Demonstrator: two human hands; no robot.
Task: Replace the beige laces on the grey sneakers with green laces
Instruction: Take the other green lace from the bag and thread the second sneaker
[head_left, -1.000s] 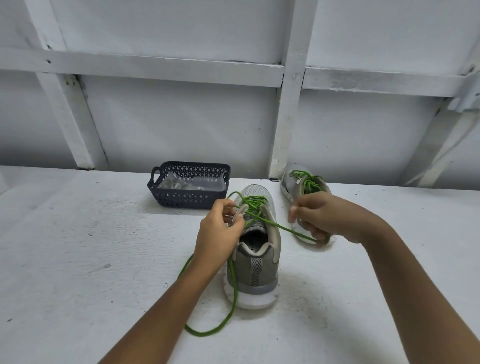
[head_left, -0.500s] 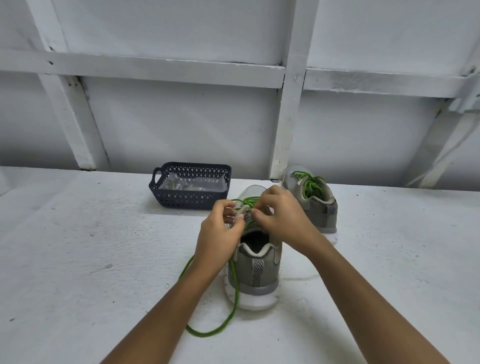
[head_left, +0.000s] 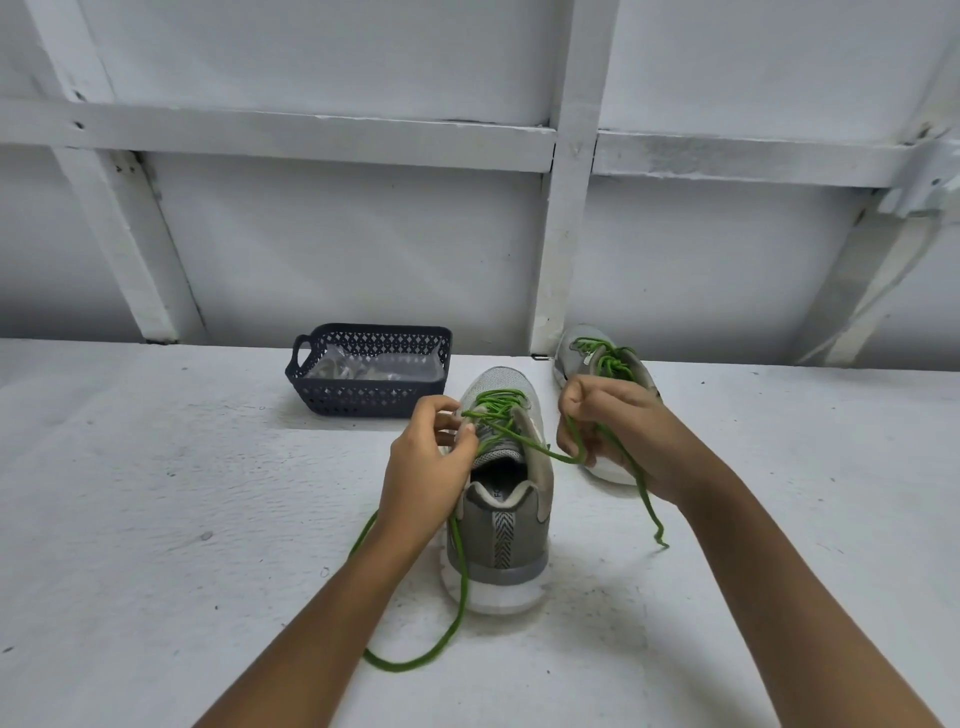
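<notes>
**Lacing the near sneaker: upper eyelets in hand**

On the white bench (head_left: 156, 519) the near sneaker (head_left: 501, 535) stands upright, heel toward us. The far sneaker (head_left: 574, 358) sits behind it to the right and already carries a green lace. A dark basket (head_left: 363, 402) stands behind and to the left, well apart from both.

We judge the task late: one shoe looks finished, and this one is crossed in green most of the way up.

The left hand (head_left: 423, 467) has a narrow grip pinched at the left eyelet row, on the green lace (head_left: 462, 592) as far as we can tell. The right hand (head_left: 618, 431) has a closed grip on the other run of that lace, drawn taut out to the right. Its free end dangles below the wrist.

The next move, we think, calls for evening the tension, then feeding a tip through the next open eyelet.

The right hand covers most of the far sneaker, so we cannot see how its lace ends. The left fingers hide the eyelets they work on, so we cannot count how many remain. The basket holds something pale, and we cannot say whether it is the beige laces.
</notes>
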